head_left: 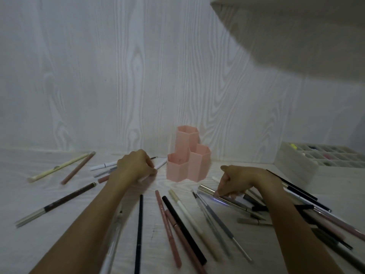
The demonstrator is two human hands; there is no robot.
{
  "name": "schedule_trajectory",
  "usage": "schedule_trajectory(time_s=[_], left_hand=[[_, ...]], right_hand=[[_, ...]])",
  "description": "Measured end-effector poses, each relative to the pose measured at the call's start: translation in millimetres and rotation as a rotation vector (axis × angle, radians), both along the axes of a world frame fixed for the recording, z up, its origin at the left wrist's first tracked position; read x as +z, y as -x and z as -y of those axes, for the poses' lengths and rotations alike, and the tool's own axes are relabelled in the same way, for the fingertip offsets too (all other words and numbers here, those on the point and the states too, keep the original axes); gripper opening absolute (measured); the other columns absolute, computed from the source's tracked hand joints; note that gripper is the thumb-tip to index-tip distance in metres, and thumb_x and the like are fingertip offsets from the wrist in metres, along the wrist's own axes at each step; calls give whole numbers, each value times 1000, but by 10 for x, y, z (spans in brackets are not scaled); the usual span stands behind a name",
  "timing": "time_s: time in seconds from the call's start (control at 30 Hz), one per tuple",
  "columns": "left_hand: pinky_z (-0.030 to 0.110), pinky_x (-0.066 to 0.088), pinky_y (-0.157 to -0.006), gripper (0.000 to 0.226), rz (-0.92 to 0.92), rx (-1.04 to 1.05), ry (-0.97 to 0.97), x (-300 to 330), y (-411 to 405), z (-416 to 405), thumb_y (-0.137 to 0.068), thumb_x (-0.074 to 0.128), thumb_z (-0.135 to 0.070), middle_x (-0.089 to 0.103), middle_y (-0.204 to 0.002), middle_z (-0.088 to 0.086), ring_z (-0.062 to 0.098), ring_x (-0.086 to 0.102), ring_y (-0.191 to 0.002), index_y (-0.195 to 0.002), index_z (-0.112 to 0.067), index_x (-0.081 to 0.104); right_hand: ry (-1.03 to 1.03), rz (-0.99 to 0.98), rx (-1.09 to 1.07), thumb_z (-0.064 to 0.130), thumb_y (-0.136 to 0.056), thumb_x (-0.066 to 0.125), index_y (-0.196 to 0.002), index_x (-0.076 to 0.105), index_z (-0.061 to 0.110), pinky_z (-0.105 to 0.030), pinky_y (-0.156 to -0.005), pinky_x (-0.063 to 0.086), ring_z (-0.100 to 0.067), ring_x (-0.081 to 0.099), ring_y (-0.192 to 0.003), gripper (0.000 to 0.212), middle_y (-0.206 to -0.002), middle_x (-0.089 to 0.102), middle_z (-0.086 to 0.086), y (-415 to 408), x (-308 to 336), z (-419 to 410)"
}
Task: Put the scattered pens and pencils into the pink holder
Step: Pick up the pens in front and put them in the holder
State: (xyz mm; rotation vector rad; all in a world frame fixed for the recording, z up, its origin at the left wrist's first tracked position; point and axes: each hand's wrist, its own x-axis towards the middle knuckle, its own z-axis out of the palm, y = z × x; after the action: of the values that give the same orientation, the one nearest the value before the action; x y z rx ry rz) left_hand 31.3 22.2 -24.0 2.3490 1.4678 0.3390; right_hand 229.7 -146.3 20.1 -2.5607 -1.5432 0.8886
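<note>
The pink holder (186, 161), three joined hexagonal tubes, stands upright near the back wall between my hands. My left hand (136, 165) is just left of it, fingers curled round a white pen (160, 165) that points toward the holder. To the holder's right, my right hand (239, 179) has its fingertips down on a silver pen (206, 189) in a pile. Several more pens and pencils lie scattered across the white table in front.
A white divided organiser box (300, 165) with small items sits at the right. A white shelf (296, 36) hangs overhead at the top right. A cream pen (57, 168) and a pink pencil (78, 168) lie at the far left.
</note>
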Motion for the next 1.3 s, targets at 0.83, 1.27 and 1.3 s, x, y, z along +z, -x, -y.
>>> schedule_trajectory(time_s=[0.83,1.27,1.3], left_hand=[[30,54,-77,27,803,-116,198,282,80,-37,-92,61,-19,74,-94,3,16,68,-84,-115,-6,67],[43,57,-84,20,1085,-72,103,373,11,38,-88,66,-26,75,-96,0,15,72,-88,-101,-12,59],[41,57,-83,21,1106,-70,111,381,15,38,-88,66,-25,75,-95,0,14,72,-87,-102,-11,60]], right_hand=[[-1716,-67,-288,13,-97,47,-145,21,19,-6,-70,45,-10,62,-78,55,-90,64,-2,311,345,-662],[-1311,127,-130,22,-93,54,-135,43,34,-3,-54,33,7,51,-59,45,-78,68,12,254,-36,-774],[-1344,76,-172,21,-93,55,-134,44,33,-3,-53,34,7,53,-57,44,-73,65,14,250,-33,-778]])
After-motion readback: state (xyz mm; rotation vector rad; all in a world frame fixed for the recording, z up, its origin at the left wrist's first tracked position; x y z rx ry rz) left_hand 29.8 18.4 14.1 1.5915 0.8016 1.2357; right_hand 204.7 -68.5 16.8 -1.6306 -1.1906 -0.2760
